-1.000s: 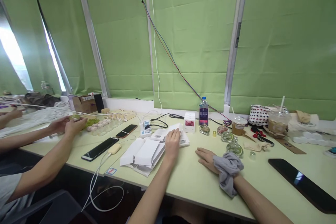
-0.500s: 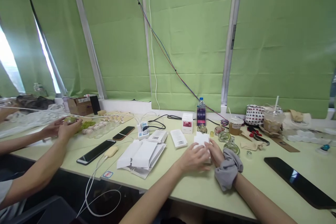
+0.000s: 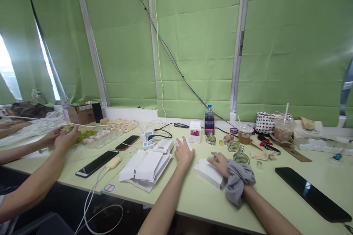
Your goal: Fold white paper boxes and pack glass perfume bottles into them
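Observation:
My left hand [image 3: 184,153] lies with fingers spread over a small white carton [image 3: 189,144], which it mostly covers. To its right, a long white paper box [image 3: 210,173] rests on the table, one end flap sticking out. My right hand [image 3: 220,163], a grey scrunchie [image 3: 239,180] round its wrist, touches the top of that box with its fingers extended. A stack of flattened white boxes [image 3: 149,165] is left of my left hand. Just beyond the hands stands an upright white box with a red picture [image 3: 195,132].
Small glass bottles [image 3: 241,156], a water bottle [image 3: 209,120] and drink cups [image 3: 284,126] stand behind and right. Phones [image 3: 311,192] lie on both sides. White cables [image 3: 88,202] hang off the front edge. At left, a co-worker's hands [image 3: 62,137] handle something green.
My hands have parted. The left moved leftward onto the small white carton. The right stayed by the white box, which now lies flat and more in view.

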Motion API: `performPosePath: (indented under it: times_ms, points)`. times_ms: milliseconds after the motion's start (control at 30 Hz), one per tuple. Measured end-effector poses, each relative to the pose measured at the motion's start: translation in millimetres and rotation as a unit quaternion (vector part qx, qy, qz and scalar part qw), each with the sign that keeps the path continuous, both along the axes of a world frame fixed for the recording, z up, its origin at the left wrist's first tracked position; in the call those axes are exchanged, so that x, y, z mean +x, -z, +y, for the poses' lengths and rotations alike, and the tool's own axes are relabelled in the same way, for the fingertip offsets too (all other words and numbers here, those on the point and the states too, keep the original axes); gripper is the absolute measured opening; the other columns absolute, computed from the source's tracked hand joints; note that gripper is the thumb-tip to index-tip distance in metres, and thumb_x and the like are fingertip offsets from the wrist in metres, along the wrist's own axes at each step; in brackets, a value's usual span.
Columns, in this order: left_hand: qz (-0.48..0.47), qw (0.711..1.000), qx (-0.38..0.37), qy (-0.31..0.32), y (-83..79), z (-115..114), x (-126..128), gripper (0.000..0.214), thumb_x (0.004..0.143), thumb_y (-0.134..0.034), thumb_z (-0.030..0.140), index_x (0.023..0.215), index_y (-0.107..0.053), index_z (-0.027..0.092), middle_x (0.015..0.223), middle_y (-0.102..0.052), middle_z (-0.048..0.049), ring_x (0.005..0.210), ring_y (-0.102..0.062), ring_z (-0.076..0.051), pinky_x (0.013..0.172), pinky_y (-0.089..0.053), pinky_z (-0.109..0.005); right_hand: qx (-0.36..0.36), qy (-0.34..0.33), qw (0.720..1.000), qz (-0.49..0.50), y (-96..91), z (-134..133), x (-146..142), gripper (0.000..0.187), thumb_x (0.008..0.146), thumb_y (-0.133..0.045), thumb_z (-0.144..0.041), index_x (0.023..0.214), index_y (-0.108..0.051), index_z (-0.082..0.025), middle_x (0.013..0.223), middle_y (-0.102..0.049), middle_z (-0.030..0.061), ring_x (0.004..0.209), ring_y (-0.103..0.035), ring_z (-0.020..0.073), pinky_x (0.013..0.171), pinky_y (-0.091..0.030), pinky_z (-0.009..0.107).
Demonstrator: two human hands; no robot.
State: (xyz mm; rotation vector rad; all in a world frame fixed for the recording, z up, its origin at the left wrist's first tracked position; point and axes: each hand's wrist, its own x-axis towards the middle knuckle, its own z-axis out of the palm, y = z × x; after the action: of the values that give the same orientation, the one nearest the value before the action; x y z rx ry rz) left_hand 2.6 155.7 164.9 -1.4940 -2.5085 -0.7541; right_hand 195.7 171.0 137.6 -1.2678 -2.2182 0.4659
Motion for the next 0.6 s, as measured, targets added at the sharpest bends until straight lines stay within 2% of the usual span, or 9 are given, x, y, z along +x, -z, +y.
performPosePath:
  times_ms: [100,167,267,333,433,500,533,600]
  points:
    - [-0.004,1.0,0.002,0.028,0.6,-9.4,-2.2,0.078,0.072,-0.058,0.032,0.143,-0.027,0.017,0.151,-0.027,-0.0219,0.122,-0.048,-0.04,0.092,-0.044,-0.048,-0.013,-0.032,0.999,-0.016,4.5,-1.7,4.0,0.07,0.074,-0.067,-0.053,0.129,-0.057,-0.012,0.122,-0.058,0.0195,0.115,-0.051,0.0356,0.098,-0.038,0.043]
    - [-0.004,0.999,0.013,0.042,-1.1,-17.1,-5.0,0.079,0.07,-0.058,0.029,0.142,-0.027,0.019,0.151,-0.028,-0.0187,0.126,-0.043,-0.041,0.096,-0.041,-0.051,-0.016,-0.054,0.998,-0.016,6.3,-0.6,6.3,0.07,0.07,-0.07,-0.052,0.127,-0.059,-0.014,0.118,-0.06,0.0177,0.112,-0.053,0.0349,0.096,-0.038,0.041]
    - [-0.014,0.998,0.031,0.048,-7.3,-28.1,-9.0,0.078,0.068,-0.059,0.027,0.14,-0.03,0.017,0.15,-0.028,-0.021,0.125,-0.043,-0.044,0.098,-0.036,-0.057,-0.016,-0.076,0.997,0.002,8.2,2.1,7.4,0.047,0.08,-0.059,-0.05,0.112,-0.069,-0.017,0.109,-0.064,0.0149,0.104,-0.058,0.0304,0.093,-0.04,0.036]
    - [-0.022,0.997,0.052,0.05,-12.7,-33.6,-10.0,0.075,0.071,-0.056,0.028,0.139,-0.03,0.013,0.149,-0.027,-0.0237,0.124,-0.043,-0.045,0.099,-0.034,-0.058,-0.019,-0.08,0.996,0.019,8.9,3.0,6.4,0.042,0.086,-0.05,-0.049,0.106,-0.071,-0.019,0.106,-0.065,0.0139,0.102,-0.059,0.0295,0.093,-0.04,0.036]
    - [-0.024,0.991,0.092,0.092,-18.8,-37.8,-7.7,0.069,0.078,-0.048,0.026,0.141,-0.023,0.014,0.152,-0.019,-0.0191,0.131,-0.039,-0.034,0.104,-0.036,-0.044,-0.026,-0.082,0.995,0.05,8.4,3.3,3.5,0.04,0.089,-0.048,-0.048,0.113,-0.067,-0.022,0.111,-0.065,0.0118,0.106,-0.059,0.0275,0.096,-0.04,0.037]
    - [-0.025,0.985,0.103,0.139,-19.3,-38.1,-4.4,0.065,0.081,-0.046,0.025,0.141,-0.022,0.017,0.154,-0.018,-0.014,0.132,-0.039,-0.025,0.103,-0.038,-0.033,-0.032,-0.073,0.994,0.074,6.4,3.7,1.4,0.04,0.092,-0.046,-0.045,0.119,-0.062,-0.019,0.116,-0.063,0.0115,0.108,-0.058,0.025,0.097,-0.04,0.04]
    - [-0.026,0.982,0.102,0.159,-18.1,-37.6,-2.7,0.063,0.081,-0.046,0.026,0.14,-0.024,0.018,0.153,-0.02,-0.0129,0.132,-0.04,-0.022,0.103,-0.038,-0.031,-0.035,-0.067,0.993,0.085,5.1,4.0,0.6,0.038,0.094,-0.044,-0.043,0.118,-0.061,-0.018,0.117,-0.063,0.0113,0.108,-0.058,0.0235,0.098,-0.04,0.041]
    - [-0.031,0.979,0.084,0.182,-13.2,-35.7,0.4,0.06,0.082,-0.048,0.032,0.137,-0.03,0.015,0.146,-0.035,-0.0152,0.129,-0.043,-0.025,0.102,-0.038,-0.034,-0.045,-0.056,0.992,0.103,2.6,4.4,-0.2,0.035,0.097,-0.043,-0.043,0.109,-0.064,-0.018,0.112,-0.065,0.0097,0.106,-0.059,0.0212,0.097,-0.041,0.043]
